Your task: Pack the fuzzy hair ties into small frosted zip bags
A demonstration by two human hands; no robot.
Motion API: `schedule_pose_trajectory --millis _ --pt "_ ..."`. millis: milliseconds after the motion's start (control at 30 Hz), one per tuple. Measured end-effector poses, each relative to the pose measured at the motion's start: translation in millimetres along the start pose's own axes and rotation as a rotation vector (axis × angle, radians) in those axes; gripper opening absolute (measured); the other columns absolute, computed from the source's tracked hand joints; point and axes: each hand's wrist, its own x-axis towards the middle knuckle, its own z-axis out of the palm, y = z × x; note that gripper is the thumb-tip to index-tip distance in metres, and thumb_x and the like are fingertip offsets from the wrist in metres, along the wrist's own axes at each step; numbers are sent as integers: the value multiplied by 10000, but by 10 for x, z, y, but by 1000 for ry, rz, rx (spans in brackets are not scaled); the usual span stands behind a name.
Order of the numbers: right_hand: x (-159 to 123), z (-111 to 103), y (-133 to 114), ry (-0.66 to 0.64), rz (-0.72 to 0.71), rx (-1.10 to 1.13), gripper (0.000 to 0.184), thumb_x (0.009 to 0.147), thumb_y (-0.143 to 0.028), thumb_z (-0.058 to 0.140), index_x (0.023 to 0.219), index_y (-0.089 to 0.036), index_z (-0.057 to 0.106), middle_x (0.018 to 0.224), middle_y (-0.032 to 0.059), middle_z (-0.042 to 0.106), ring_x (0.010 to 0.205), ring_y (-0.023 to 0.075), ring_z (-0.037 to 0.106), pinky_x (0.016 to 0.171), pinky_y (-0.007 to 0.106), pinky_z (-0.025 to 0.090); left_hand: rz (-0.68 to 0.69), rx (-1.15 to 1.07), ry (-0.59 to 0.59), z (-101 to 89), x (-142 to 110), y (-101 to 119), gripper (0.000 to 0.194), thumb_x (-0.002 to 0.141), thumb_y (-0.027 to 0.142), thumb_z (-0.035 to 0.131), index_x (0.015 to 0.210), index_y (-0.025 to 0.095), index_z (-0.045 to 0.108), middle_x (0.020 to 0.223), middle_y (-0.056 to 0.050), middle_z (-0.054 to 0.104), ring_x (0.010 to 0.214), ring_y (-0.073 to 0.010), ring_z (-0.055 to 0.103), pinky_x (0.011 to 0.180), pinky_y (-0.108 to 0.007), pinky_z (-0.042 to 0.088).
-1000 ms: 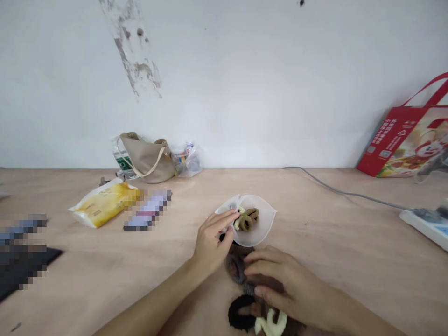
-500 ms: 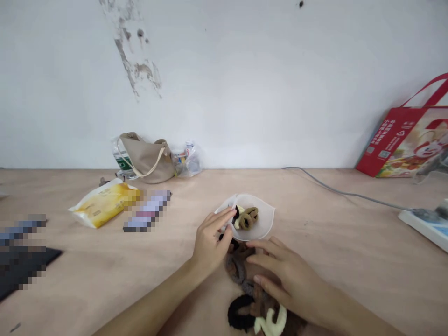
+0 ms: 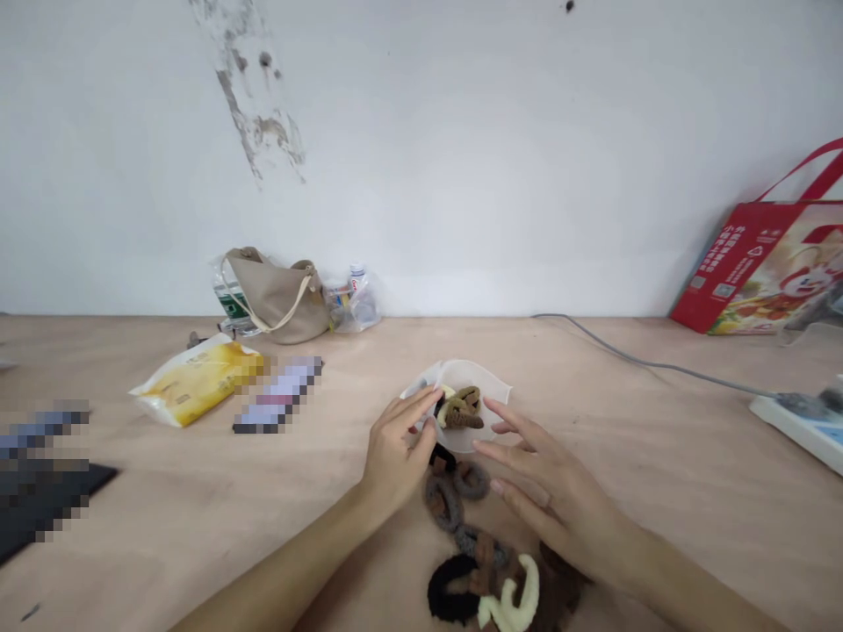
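A white translucent pouch [image 3: 497,421] lies with its mouth spread wide, holding cream, tan and brown hair ties [image 3: 464,421] and a dark one. My left hand [image 3: 399,448] grips the pouch's left side, with the edge between thumb and fingers. Over the pouch's right front edge hovers my right hand [image 3: 553,483], its fingers spread and nothing in them. Below, on the table, are grey hair ties [image 3: 443,502], a black hair tie [image 3: 453,590] and a cream hair tie [image 3: 520,601], some with brown tabs. My right hand partly hides dark brown ones.
On the table [image 3: 625,439] at left lie a yellow-and-white packet [image 3: 204,382], a phone-like slab [image 3: 280,395] and a dark flat object [image 3: 53,500]. A beige bag [image 3: 280,298] rests against the wall. At right are a red bag [image 3: 757,263], a grey cable [image 3: 632,355] and a power strip [image 3: 803,430].
A brown hair tie now lies on top of those in the pouch. My right hand has risen and opened, uncovering a grey hair tie. My left hand stays at the pouch.
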Motion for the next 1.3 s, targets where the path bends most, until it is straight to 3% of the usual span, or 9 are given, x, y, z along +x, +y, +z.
schedule_pose_trajectory --millis 167,400,567,733,933,1067,1133,1200,1300 --pt "15 31 -47 -175 -25 31 271 881 -162 456 1098 -218 609 1108 61 637 1025 204 552 902 351 444 -26 -13 23 3 17 -7 351 801 129 483 1090 229 656 1124 -54 667 1015 -205 616 714 -300 550" --pt "224 185 -204 -324 -7 -125 378 906 -255 419 1274 -222 497 1365 63 467 1123 271 476 932 420 390 -64 -40 40 -32 64 -18 383 775 111 480 1094 235 653 1137 -46 660 1009 -194 617 665 -265 554" --pt "236 195 -189 -345 51 -137 287 903 -205 422 1159 -228 549 1102 43 623 962 233 525 844 378 407 -72 -36 51 -27 69 -49 385 772 102 482 1088 237 656 1138 -43 660 1018 -192 614 661 -254 552" --pt "32 103 -88 -406 91 -164 240 875 -108 417 927 -235 613 998 25 627 880 213 540 779 357 423 -57 -15 26 -8 54 -51 366 780 104 483 1075 228 662 1123 -47 668 993 -193 625 706 -281 539" --pt "8 -110 -174 -297 49 -147 245 859 -96 429 903 -229 630 958 40 632 861 194 574 769 331 457 -57 -47 -7 -24 28 -5 376 785 107 486 1089 249 656 1130 -39 665 1000 -198 623 726 -296 532" --pt "141 -231 -197 -99 -33 -187 293 866 -146 442 1085 -249 607 1272 57 525 1108 229 499 908 366 416 -59 -48 -24 -32 26 -11 367 795 128 478 1094 248 654 1135 -41 663 1052 -213 602 785 -330 521" --pt "172 -247 -166 -61 -38 -199 332 868 -149 436 1149 -251 580 1317 59 495 1147 233 475 945 383 387 -74 -42 -20 -34 28 -17 363 797 139 476 1099 238 652 1145 -47 657 1057 -217 597 785 -335 521" --pt "156 -235 -132 -95 12 -183 303 860 -135 435 1083 -241 610 1179 61 594 1047 215 539 900 362 409 -88 -41 -10 -34 30 -17 361 794 138 475 1091 234 657 1142 -48 659 1047 -212 600 767 -319 522" --pt "71 -178 -103 -251 150 -190 215 837 -128 456 851 -230 644 861 24 662 798 185 593 746 309 436 -87 -45 5 -33 32 -5 365 785 121 473 1072 236 667 1126 -43 667 1004 -196 616 739 -291 522"
